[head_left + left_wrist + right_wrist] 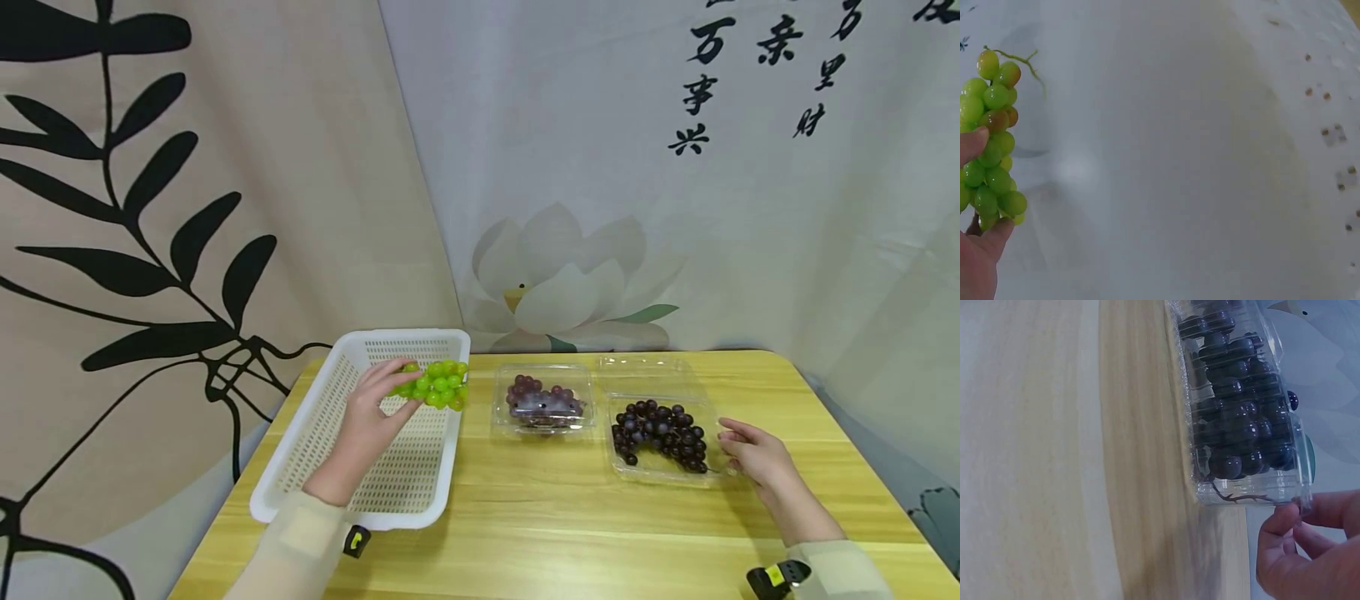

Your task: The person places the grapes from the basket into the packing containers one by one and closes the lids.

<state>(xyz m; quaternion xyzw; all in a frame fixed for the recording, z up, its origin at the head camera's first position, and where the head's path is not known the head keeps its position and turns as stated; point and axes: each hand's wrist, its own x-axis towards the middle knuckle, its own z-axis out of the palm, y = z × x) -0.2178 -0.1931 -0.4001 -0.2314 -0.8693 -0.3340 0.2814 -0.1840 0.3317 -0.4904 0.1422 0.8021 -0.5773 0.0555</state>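
My left hand [372, 417] holds a bunch of green grapes [441, 385] between thumb and fingers, over the white plastic basket [268, 492]. In the left wrist view the green grapes [997, 150] show a bare stem at the top end. At the right, my right hand [761, 457] pinches the edge of an open clear plastic box [637, 477]. Dark purple grapes [660, 433] lie in that box, whose lid is folded back. Up close, the right wrist view shows thumb and fingers at the rim of the box [1247, 499], near a grape stem [1235, 497].
Between the basket and the open box stands a second clear box [498, 412] with reddish-purple grapes inside. All stand on a yellow wooden table [525, 525]. A printed cloth [570, 167] hangs behind the table.
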